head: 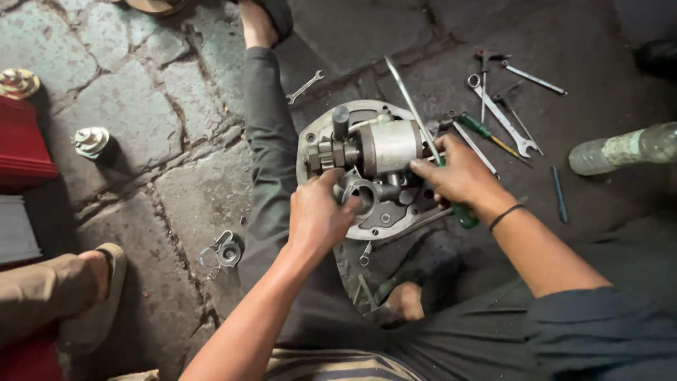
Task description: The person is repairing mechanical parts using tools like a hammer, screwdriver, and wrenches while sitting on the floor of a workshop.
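A metal engine assembly [384, 148] with a silver drum, gears and a round housing plate lies on the stone floor between my legs. My left hand [321, 215] grips a ring-shaped metal part at the front of the assembly. Held in my right hand [458, 176] is a long screwdriver with a green handle [465, 215]; its shaft runs up over the drum toward the far side.
Several wrenches and a green screwdriver [504, 116] lie scattered at the right, with a plastic bottle [624, 148] beyond. A small wrench [305, 86] and a metal clamp [222, 250] lie on the floor. Another person's sandalled foot [95, 296] is at left.
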